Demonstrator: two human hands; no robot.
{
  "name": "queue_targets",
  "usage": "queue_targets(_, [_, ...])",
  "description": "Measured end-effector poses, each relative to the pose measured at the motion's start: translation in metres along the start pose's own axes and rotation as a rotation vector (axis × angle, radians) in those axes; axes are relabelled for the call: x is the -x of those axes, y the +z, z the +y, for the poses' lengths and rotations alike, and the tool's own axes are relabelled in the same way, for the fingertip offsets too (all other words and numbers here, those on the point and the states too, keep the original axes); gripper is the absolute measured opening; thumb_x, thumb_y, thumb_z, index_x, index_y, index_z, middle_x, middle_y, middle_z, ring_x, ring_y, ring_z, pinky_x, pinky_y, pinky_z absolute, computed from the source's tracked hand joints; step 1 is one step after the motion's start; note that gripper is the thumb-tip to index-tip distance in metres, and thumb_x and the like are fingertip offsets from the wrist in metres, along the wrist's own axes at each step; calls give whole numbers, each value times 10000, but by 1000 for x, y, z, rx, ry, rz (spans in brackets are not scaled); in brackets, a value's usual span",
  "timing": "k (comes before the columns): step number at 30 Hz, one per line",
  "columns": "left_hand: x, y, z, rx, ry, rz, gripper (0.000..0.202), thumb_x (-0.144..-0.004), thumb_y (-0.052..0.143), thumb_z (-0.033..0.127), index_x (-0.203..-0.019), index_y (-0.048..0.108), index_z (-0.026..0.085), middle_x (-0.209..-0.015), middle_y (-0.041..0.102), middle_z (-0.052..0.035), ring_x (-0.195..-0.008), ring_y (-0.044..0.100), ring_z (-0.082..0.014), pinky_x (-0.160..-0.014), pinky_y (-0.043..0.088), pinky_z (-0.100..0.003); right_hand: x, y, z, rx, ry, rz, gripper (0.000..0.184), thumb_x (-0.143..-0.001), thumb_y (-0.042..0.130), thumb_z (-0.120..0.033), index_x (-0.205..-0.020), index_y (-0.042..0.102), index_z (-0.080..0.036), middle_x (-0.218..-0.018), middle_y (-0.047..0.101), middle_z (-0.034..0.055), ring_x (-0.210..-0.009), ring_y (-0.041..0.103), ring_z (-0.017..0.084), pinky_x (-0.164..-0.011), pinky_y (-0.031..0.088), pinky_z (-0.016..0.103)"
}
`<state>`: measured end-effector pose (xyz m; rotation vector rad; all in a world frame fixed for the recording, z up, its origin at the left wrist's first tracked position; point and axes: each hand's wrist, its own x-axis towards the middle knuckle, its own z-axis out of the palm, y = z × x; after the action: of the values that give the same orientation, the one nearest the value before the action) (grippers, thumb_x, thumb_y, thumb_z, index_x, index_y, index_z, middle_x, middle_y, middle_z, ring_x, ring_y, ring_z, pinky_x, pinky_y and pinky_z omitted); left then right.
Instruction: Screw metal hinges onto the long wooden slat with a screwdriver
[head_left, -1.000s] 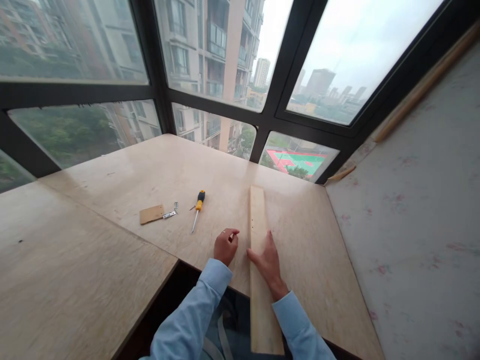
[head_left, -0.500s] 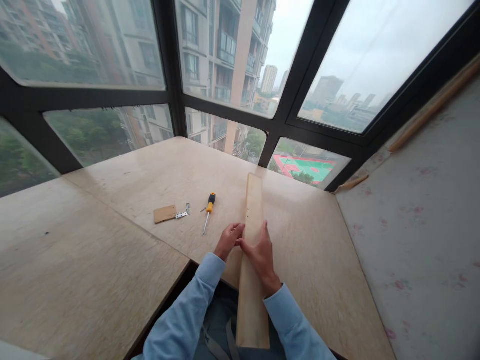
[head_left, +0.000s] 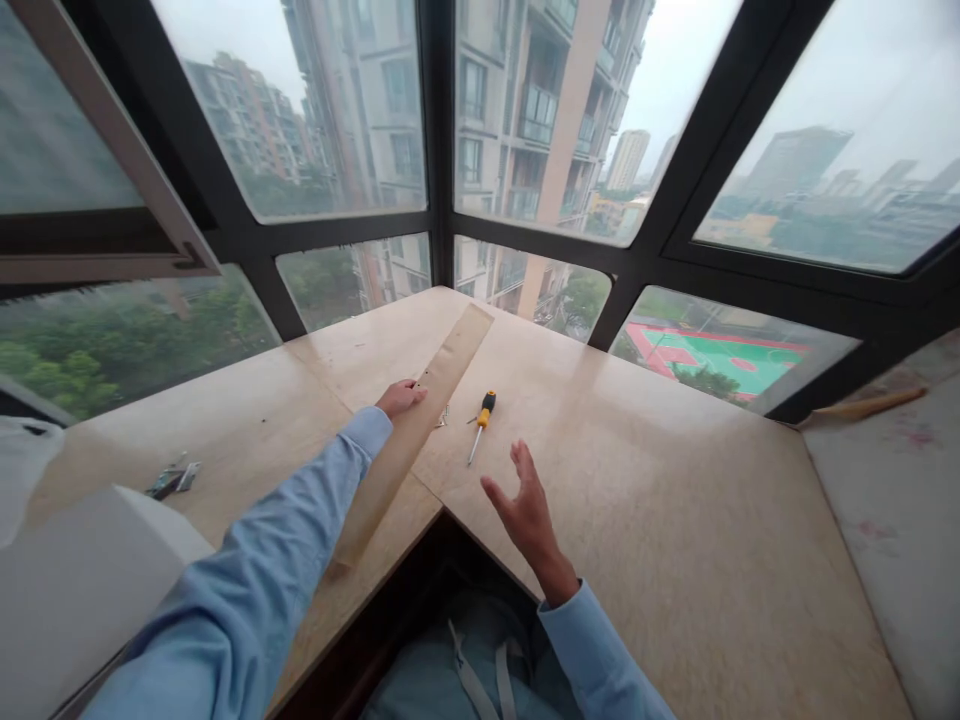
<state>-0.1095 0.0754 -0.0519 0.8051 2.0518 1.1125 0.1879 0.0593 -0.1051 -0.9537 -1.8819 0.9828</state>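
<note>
A long, pale wooden board [head_left: 409, 430] slants across the left side of the counter. My left hand [head_left: 403, 397] grips it by its left edge, close to some small dark holes; part of the fingers is hidden by the board. My right hand [head_left: 525, 510] is in the air over the counter with fingers and thumb spread, holding nothing. Between the board and my right hand lies a screwdriver [head_left: 484, 420] with a yellow and black handle. A few small screws [head_left: 443, 416] show just past the board's right edge.
The pale stone-look counter [head_left: 660, 520] has a dark-edged cutout at my lap. On the left stand a white box [head_left: 97, 590] and a small heap of metal pieces [head_left: 174, 478]. Dark-framed windows [head_left: 442, 230] border the far side; a flowered wall [head_left: 900, 520] is on the right.
My left hand has carried the board leftward, from upright before me to a slant. My right hand has let go of it and opened. The view has turned left.
</note>
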Motion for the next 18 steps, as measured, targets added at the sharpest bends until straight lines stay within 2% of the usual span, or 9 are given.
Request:
queue_targets(2, [-11, -26, -7, -301, 21, 80, 221, -873, 521, 277, -993, 658, 151, -955, 719, -64, -836, 682, -181, -670, 508, -218, 10, -15, 24, 9, 59, 50, 793, -852, 578, -481, -1478, 307, -77, -1458, 439, 225, -1346, 460, 301, -1122, 365, 503])
queue_targets(3, [-15, -37, -10, -381, 15, 108, 213, -874, 516, 277, -961, 668, 156, -958, 718, -69, -862, 679, -185, -682, 502, -219, 14, -22, 37, 30, 89, 66, 766, -855, 560, -467, -1470, 323, -77, -1437, 465, 219, -1332, 476, 299, -1114, 375, 502])
queue_targets(5, [-22, -55, -17, -487, -11, 148, 189, -862, 518, 268, -841, 670, 159, -904, 711, -82, -888, 671, -209, -712, 498, -249, 22, -35, 61, 110, 120, 75, 718, -838, 543, -459, -1418, 405, -59, -1394, 511, 218, -1305, 500, 310, -1104, 385, 509])
queue_targets(8, [-30, -74, -25, -612, -56, 187, 226, -830, 525, 238, -632, 597, 156, -808, 684, -111, -957, 649, -261, -783, 488, -313, 29, -44, 85, 221, 69, 38, 561, -816, 526, -418, -1258, 576, -77, -1299, 590, 200, -1239, 548, 316, -1080, 409, 514])
queue_targets(13, [-39, -88, -44, -748, -124, 213, 280, -793, 534, 226, -526, 492, 155, -803, 664, -153, -1017, 630, -295, -834, 470, -338, 34, -40, 91, 329, -68, 15, 395, -824, 505, -307, -1139, 662, -129, -1237, 629, 155, -1198, 551, 292, -1055, 428, 500])
queue_targets(18, [-51, -89, -62, -790, -124, 212, 259, -820, 502, 265, -598, 553, 142, -851, 680, -154, -1010, 632, -277, -827, 477, -318, 37, -36, 84, 442, -115, 26, 313, -862, 503, -280, -1069, 693, -143, -1203, 641, 136, -1167, 538, 279, -1039, 427, 488])
